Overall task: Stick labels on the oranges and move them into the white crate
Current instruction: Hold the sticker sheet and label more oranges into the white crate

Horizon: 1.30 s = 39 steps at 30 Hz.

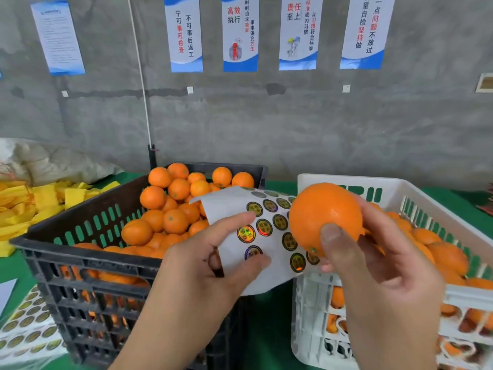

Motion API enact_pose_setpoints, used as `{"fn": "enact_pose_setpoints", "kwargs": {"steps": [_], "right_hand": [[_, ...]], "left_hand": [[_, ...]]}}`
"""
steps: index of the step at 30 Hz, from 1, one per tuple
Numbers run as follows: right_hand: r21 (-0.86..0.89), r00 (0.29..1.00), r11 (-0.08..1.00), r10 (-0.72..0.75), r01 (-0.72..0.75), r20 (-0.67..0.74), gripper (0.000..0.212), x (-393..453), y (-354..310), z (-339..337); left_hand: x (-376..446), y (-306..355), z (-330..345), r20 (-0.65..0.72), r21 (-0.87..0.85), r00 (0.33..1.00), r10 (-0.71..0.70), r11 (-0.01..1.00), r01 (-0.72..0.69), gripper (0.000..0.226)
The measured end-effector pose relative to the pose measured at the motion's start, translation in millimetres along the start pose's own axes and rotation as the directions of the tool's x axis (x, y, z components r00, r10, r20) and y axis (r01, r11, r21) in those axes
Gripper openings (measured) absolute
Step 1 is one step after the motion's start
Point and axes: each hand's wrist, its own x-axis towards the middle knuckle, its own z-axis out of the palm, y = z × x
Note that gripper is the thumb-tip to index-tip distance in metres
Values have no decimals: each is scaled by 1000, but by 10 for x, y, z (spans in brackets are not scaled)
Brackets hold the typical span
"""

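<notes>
With the white crate [346, 182] part-filled and the black crate [80, 252] heaped, the left hand [213, 265] pinches the label sheet [266, 222] while the right hand [378, 260] grips an orange [324, 212].

Glossy holographic labels [266, 227] on matt white paper sheet [226, 206].

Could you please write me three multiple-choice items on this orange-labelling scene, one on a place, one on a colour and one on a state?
1. Where is the black crate? A left of the white crate B right of it C stacked on it
2. What colour is the table cover? A red B green C blue
3. What does the right hand hold? A nothing B the label sheet C an orange

Key: 1 A, it stands to the left. 2 B, green shows between the crates. 3 C, its fingers curl round the orange; the left hand holds the sheet.
</notes>
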Motion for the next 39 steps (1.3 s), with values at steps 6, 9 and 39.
{"fn": "enact_pose_setpoints", "kwargs": {"steps": [6,9,39], "right_hand": [[-4,998,999,34,-34,60,56,-40,67,40],[-8,997,1000,25,-24,74,54,-59,93,58],[-70,928,991,128,-111,350,56,-73,221,72]], "left_hand": [[4,-38,-58,8,-7,1000,18,1000,-18,55],[5,-59,-68,-19,7,997,80,997,-80,48],[23,35,107,-188,-195,979,76,974,-113,19]]}}
